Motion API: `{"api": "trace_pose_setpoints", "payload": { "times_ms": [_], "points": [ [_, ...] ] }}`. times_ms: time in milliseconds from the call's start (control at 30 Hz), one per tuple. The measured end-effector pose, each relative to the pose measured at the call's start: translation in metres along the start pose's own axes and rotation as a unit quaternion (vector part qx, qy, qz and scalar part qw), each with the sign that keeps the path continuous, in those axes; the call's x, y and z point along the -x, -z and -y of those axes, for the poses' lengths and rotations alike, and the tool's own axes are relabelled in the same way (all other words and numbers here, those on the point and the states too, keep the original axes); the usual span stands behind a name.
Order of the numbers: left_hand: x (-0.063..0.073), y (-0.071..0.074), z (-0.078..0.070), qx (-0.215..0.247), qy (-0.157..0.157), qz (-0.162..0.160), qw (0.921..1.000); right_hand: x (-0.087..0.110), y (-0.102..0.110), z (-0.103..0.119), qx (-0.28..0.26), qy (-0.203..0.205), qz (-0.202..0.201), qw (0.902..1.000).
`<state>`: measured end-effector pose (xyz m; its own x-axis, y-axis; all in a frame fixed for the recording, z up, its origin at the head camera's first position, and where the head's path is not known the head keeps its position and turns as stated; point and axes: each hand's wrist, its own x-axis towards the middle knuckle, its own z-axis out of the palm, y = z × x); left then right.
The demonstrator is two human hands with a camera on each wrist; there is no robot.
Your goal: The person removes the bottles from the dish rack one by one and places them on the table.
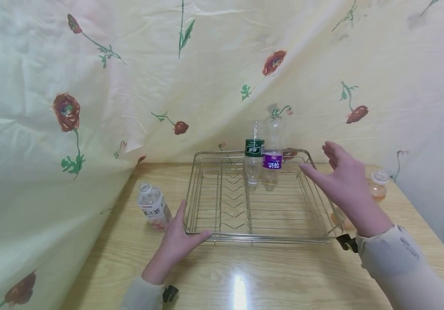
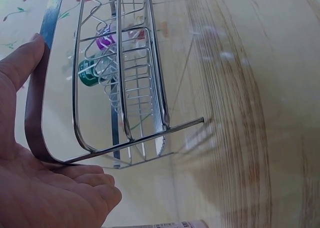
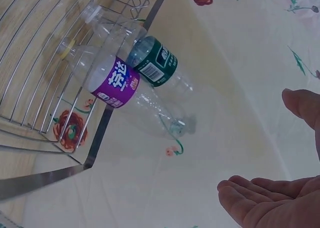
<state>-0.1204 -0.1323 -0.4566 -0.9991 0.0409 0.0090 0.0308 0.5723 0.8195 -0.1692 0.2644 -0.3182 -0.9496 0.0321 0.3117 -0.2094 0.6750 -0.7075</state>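
A wire dish rack (image 1: 222, 235) stands on the wooden table. My left hand (image 1: 175, 241) is at its near left corner, thumb along the front rim, fingers by the left side; in the left wrist view the thumb touches the flat rim (image 2: 36, 95). Above the rack's right side, my right hand (image 1: 343, 181) is spread with nothing in it. Two clear plastic bottles, one green-labelled (image 1: 254, 147) and one purple-labelled (image 1: 272, 160), stand neck down in the rack, at its back rim. The right wrist view shows the purple-labelled bottle (image 3: 116, 83) overlapping the other.
Left of the rack, a clear bottle with a white label (image 1: 154, 209) stands on the table (image 1: 206, 275). On the right, partly hidden by my right arm, is a white-capped, orange-tinted bottle (image 1: 377, 185). A flowered cloth (image 1: 148, 77) hangs behind and at the sides.
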Motion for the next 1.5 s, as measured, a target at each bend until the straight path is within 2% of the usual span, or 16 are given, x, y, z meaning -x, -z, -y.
{"api": "trace_pose_setpoints", "payload": {
  "times_ms": [367,767,1033,1233,1500],
  "points": [
    [0.0,0.002,-0.001,0.001,-0.003,-0.002,1.0,-0.013,-0.01,-0.004,0.011,-0.03,0.034,0.9989],
    [0.0,0.002,-0.002,-0.007,-0.004,-0.003,1.0,-0.028,-0.022,-0.006,-0.002,-0.07,0.075,0.9947],
    [0.0,0.001,-0.003,0.0,-0.003,-0.005,1.0,-0.038,-0.034,-0.013,0.018,-0.082,0.072,0.9938],
    [0.0,0.002,-0.004,0.0,-0.004,-0.007,1.0,-0.044,-0.038,-0.015,0.033,-0.074,0.072,0.9941],
    [0.0,0.001,-0.003,0.0,-0.002,-0.007,1.0,-0.052,-0.047,-0.018,0.03,-0.085,0.084,0.9924]
  ]
}}
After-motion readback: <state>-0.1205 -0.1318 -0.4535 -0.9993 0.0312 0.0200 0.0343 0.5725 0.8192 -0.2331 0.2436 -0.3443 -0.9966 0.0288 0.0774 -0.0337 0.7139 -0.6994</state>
